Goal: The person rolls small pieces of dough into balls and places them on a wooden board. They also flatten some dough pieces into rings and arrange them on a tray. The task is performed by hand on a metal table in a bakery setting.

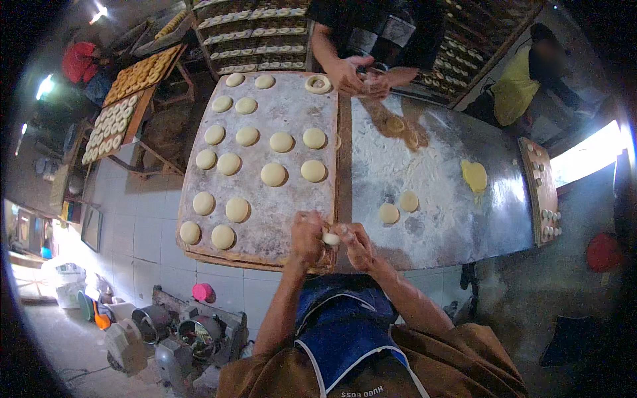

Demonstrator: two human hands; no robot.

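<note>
In front of my apron, both hands are at a small pale dough piece (331, 238) above the near edge of the floury wooden board (265, 225). My left hand (308, 239) is closed around its left side, the fingers slightly smeared by motion. From the other side my right hand (357, 247) grips it, fingers bent. Several round, flattened dough balls (273, 174) lie in rows on the board, with a dough ring (318, 83) at its far right corner. Two dough rounds (389, 213) rest on the floured metal table (458, 229), right of my hands.
Across the table, a co-worker's hands (358, 76) are together around something unclear. A yellow dough piece (474, 177) lies on the metal table. Racks of dough trays (252, 33) stand behind. Trays of rings (113, 126) are at left, machinery (199, 331) lower left. Another person (517, 89) bends at right.
</note>
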